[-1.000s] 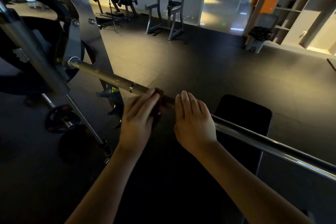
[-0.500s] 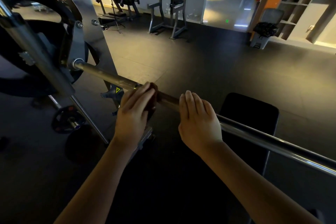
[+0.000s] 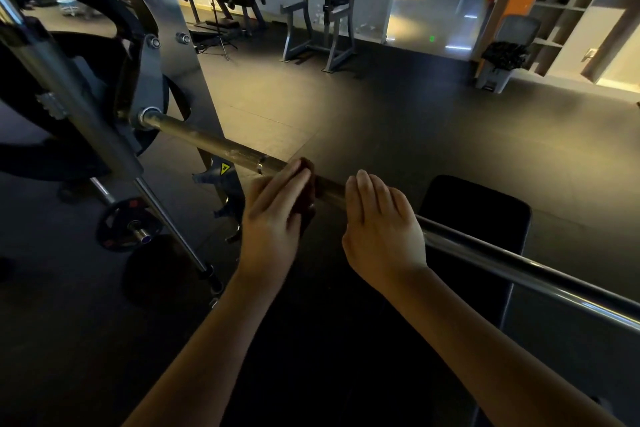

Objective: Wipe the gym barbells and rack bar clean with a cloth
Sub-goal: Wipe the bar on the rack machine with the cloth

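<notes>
at the rack, left-of-centre on the long steel rack bar (image 3: 214, 146): left hand (image 3: 273, 218) lies with fingers straight over the small dark brown cloth (image 3: 309, 184), pressing it down onto the bar's top; not clenched. thumb is under the hand and out of sight, so i cannot say whether it hooks the cloth from below. right hand (image 3: 382, 230) sits just beside, apart from the left, fingers straight and laid flat across the bar, holding nothing

position of cloth: on the bar just past the narrow ring mark (image 3: 261, 163), between that ring and my right hand. bar runs from its collar (image 3: 149, 115) by the big black weight plate (image 3: 27, 159) at far left, over the black padded bench (image 3: 485, 218), and out of view at lower right

step in hand, as judged: wiping the rack bar, left section. stretch from the cloth to the collar looks dull and knurled; stretch right of my right hand is glossy. whether either has been wiped i cannot tell from its look

next move, as judged: slide the cloth along the bar toward the collar under steady downward pressure, rolling the hand round so the underside gets touched too. flat fingers alone may let the cloth slip or bunch on the knurling; wrapping fingers round cloth and bar would hold better. right hand must lift or shift before any pass to the right
</notes>
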